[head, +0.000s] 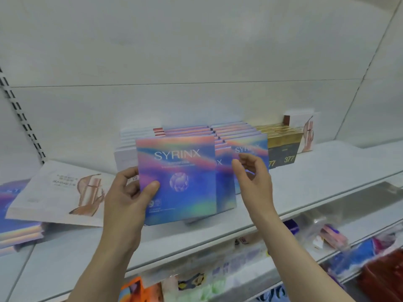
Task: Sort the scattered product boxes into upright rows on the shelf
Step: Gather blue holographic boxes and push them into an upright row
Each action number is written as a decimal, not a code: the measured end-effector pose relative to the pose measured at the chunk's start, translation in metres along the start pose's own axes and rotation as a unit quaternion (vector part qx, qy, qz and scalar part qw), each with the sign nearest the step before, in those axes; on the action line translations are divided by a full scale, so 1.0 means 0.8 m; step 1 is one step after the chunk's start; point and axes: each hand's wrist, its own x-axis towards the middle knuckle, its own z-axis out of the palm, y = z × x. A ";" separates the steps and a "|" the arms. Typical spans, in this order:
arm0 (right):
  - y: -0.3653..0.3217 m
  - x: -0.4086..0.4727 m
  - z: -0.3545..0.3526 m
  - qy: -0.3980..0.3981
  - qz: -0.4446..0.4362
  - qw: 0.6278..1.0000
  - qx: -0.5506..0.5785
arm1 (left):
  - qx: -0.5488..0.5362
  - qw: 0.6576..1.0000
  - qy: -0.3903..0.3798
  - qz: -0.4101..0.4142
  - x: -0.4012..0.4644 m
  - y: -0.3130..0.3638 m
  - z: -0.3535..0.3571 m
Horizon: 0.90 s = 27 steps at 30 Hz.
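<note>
In front of the Syrinx row (218,136), the left hand (126,197) holds one Syrinx box (177,182) upright, thumb on its face and fingers curled behind its left edge, so the grip is clamped on the box. The right hand (253,182) hovers just right of the box, fingers loosely curled and apart, holding nothing. The box seems close to joining the row. To do it well, I think the bottom edge should meet the shelf (305,188) first, then the free hand presses the face flat against the row. Left of the row, a white box (61,190) lies flat on more Syrinx boxes (19,232); these are not sorted yet.
</note>
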 end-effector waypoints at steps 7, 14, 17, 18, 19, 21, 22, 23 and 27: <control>-0.029 0.044 -0.055 -0.138 0.088 0.961 0.221 | 0.142 0.981 -0.083 0.107 0.006 -0.002 0.116; 0.028 0.124 -0.146 -0.125 0.099 0.969 0.189 | 0.637 0.720 -0.044 0.271 0.025 -0.045 0.145; 0.054 0.137 -0.150 -0.155 0.111 0.963 0.189 | 0.673 0.704 -0.026 0.226 0.022 -0.053 0.150; 0.063 0.140 -0.148 -0.160 0.112 0.963 0.185 | 0.671 0.708 -0.023 0.218 0.021 -0.054 0.151; 0.071 0.142 -0.145 -0.165 0.114 0.963 0.180 | 0.665 0.715 -0.021 0.216 0.022 -0.054 0.153; 0.084 0.144 -0.137 -0.177 0.115 0.963 0.166 | 0.653 0.725 -0.016 0.221 0.024 -0.055 0.155; 0.090 0.144 -0.132 -0.180 0.110 0.966 0.151 | 0.650 0.727 -0.012 0.223 0.025 -0.056 0.156; 0.094 0.144 -0.127 -0.175 0.097 0.971 0.130 | 0.648 0.728 -0.008 0.225 0.026 -0.056 0.157; 0.110 0.142 -0.114 -0.107 0.008 0.993 -0.044 | 0.645 0.728 -0.007 0.234 0.032 -0.055 0.156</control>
